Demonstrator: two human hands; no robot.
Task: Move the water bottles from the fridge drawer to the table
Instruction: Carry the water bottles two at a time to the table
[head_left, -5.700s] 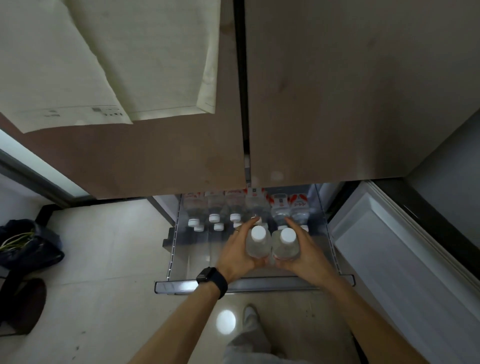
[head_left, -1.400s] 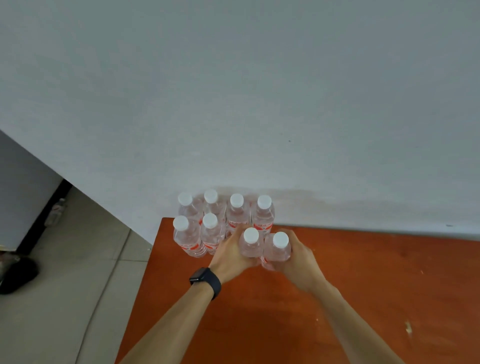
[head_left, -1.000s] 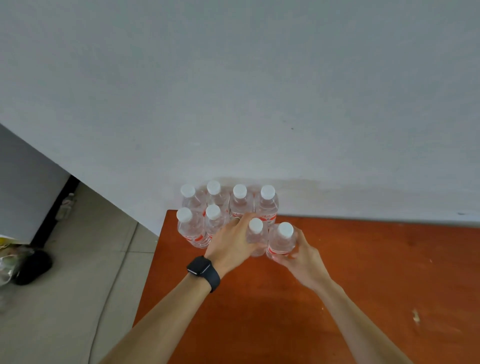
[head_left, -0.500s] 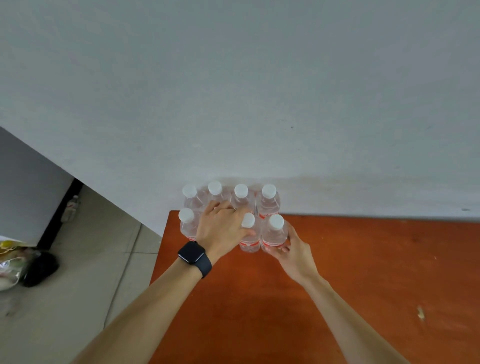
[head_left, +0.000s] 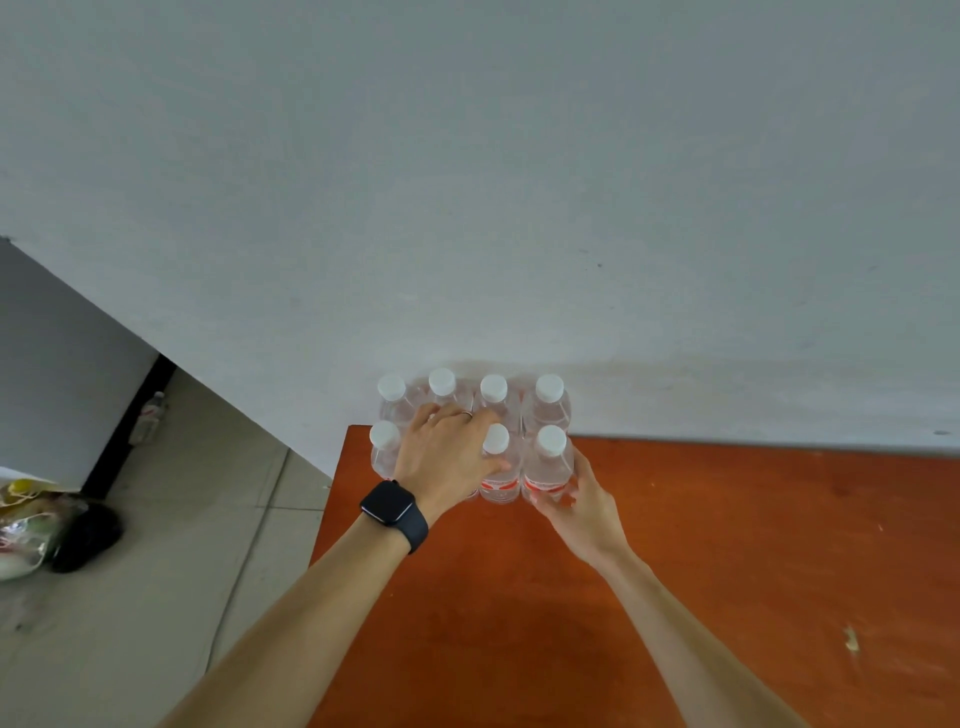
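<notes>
Several clear water bottles with white caps and red labels stand in two rows at the far left corner of the orange table (head_left: 701, 545), against the wall. My left hand (head_left: 447, 457), with a black watch on the wrist, lies over the front row and hides one bottle; its thumb touches the front bottle (head_left: 497, 470) beside it. My right hand (head_left: 579, 499) grips the front right bottle (head_left: 548, 467) low on its body, thumb along its right side. Both bottles stand upright on the table, close against the back row (head_left: 549, 410).
A grey wall rises directly behind the bottles. The table's left edge runs just beside the leftmost bottle (head_left: 383, 452). On the tiled floor to the left lie a small bottle (head_left: 148, 418), a plastic bag (head_left: 26, 525) and a dark object (head_left: 88, 535).
The two bottles carried from the fridge drawer now stand in the front row. My left hand has left its bottle and slid left over the neighbouring ones; my right hand stays on its bottle.
</notes>
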